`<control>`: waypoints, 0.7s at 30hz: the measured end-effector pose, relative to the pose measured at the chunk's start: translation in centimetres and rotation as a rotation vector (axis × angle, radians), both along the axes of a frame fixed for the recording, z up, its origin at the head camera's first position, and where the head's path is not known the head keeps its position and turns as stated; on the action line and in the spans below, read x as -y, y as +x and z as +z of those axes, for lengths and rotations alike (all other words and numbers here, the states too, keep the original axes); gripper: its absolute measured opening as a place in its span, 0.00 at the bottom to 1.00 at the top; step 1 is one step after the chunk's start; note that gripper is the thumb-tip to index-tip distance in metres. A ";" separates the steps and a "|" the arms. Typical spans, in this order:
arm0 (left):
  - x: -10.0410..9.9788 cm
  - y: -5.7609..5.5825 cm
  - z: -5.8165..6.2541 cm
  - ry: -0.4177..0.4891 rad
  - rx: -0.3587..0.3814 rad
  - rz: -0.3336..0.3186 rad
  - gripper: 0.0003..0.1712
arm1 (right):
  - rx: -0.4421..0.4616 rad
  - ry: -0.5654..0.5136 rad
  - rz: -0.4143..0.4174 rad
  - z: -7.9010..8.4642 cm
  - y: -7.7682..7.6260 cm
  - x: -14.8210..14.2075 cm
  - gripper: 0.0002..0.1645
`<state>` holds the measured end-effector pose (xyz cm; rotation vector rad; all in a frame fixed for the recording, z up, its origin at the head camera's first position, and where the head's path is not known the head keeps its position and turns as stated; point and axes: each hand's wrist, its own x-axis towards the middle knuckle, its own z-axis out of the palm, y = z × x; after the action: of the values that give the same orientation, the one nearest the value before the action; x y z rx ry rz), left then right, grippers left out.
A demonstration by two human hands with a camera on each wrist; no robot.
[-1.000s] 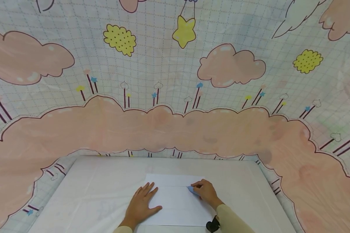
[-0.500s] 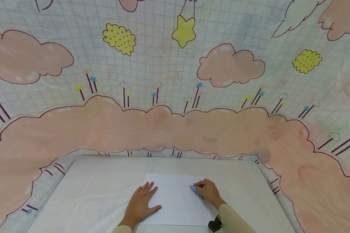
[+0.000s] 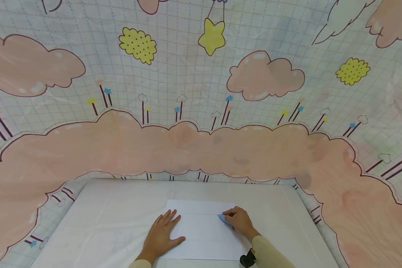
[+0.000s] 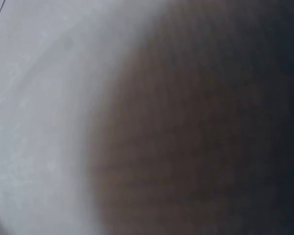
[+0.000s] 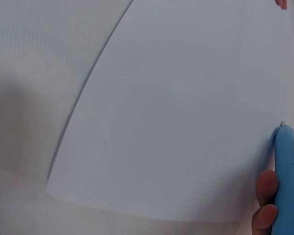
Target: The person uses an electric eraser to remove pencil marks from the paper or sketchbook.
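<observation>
Right hand, pinching maybe a blue cutter, is now further across the paper, nearer the table right edge; left hand spread.

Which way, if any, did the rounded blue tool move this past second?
Yes, head view: the tool shifted slightly rightward against the rectangular white paper sheet.

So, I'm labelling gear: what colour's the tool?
The tool is light blue, clearest in the right wrist view.

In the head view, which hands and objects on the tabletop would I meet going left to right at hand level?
Left hand → white rectangular paper sheet, its uncovered middle → light-blue rounded tool → right hand.
</observation>
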<state>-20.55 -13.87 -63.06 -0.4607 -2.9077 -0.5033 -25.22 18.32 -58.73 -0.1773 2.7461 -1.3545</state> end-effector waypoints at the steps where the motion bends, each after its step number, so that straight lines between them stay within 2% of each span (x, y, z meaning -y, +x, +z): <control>1: 0.0 0.0 0.0 0.002 0.002 -0.001 0.49 | -0.004 -0.004 0.005 0.0 0.0 0.1 0.10; 8: -0.1 0.1 0.3 0.011 0.008 -0.002 0.48 | 0.016 -0.007 0.001 -0.1 0.0 0.7 0.11; 16: -0.1 0.2 0.2 0.027 -0.018 -0.001 0.44 | -0.016 0.025 -0.008 0.1 0.1 -0.1 0.10; 21: 0.0 0.1 0.0 0.016 -0.020 -0.003 0.44 | -0.022 -0.001 -0.001 0.0 0.1 -0.2 0.10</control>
<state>-20.47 -13.91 -63.08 -0.4652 -2.8825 -0.5190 -25.11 18.54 -58.77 -0.1917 2.7641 -1.3619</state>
